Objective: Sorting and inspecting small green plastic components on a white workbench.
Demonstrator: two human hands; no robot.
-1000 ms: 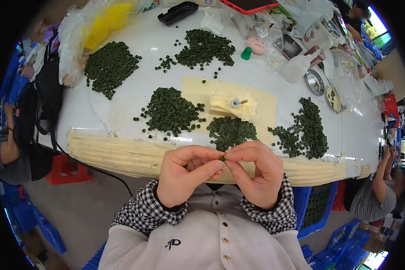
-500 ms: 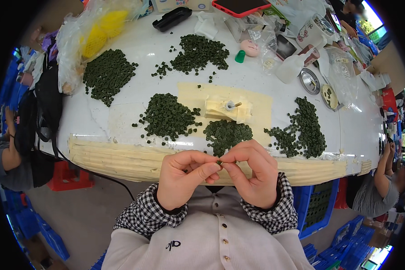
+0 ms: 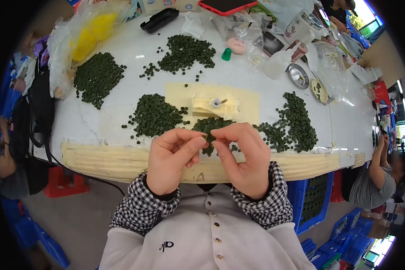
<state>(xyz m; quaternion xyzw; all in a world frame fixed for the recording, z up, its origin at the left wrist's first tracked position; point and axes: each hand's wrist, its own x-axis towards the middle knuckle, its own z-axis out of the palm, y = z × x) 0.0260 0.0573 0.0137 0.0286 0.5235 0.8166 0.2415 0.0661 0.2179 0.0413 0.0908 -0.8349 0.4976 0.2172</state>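
My left hand [image 3: 172, 155] pinches a small dark green round piece [image 3: 205, 136] between thumb and forefinger, most of it hidden by the fingertips. Close beside it, my right hand [image 3: 246, 155] has thumb and forefinger apart, with nothing visible between them. Both hands are above the table's padded front edge, in front of a pile of small green pieces [image 3: 210, 125]. Beyond that pile, a tape-covered block [image 3: 204, 106] with an upright metal pin [image 3: 218, 102] sits on a beige sheet [image 3: 249, 103]. A larger green pile [image 3: 156, 116] lies to its left, another [image 3: 299, 123] to its right.
Farther back lie two more green piles [image 3: 99, 77] [image 3: 188, 53], a black case [image 3: 159, 20], a green cap [image 3: 227, 55] and a round tin [image 3: 297, 76]. Plastic bags [image 3: 60, 58] line the left side. A blue crate [image 3: 308, 204] stands below the table's right front. Other people sit at both sides.
The fingertips of my two hands were together at the small piece; now my right thumb and forefinger have parted from it. The whole view has shifted slightly, with table items farther left.
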